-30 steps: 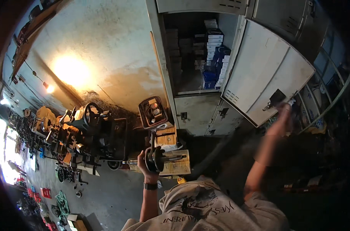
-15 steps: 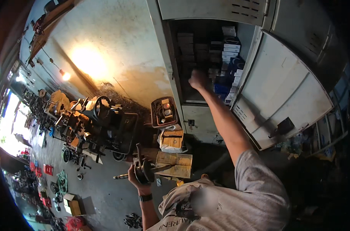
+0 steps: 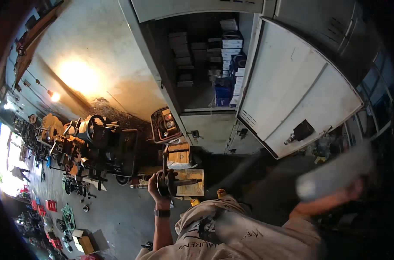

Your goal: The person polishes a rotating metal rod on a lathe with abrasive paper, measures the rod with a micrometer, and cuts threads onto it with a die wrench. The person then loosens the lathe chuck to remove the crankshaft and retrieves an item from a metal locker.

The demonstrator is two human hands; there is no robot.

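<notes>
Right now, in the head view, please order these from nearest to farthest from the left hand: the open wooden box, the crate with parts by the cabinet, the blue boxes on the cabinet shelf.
Measured from the left hand, which grips a metal shaft part:
1. Open wooden box, just to its right.
2. Crate with parts, above it, beside the cabinet foot.
3. Blue boxes, higher up, inside the open cabinet.

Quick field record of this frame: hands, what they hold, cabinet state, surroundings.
left hand: grips a dark metal crankshaft-like part, rod pointing up
right hand: motion-blurred, holds a pale box-like thing; grip unclear
cabinet: grey metal, door swung open
shelf contents: stacked small boxes, blue and white
floor, to the person's left: machine parts, cartons
</notes>
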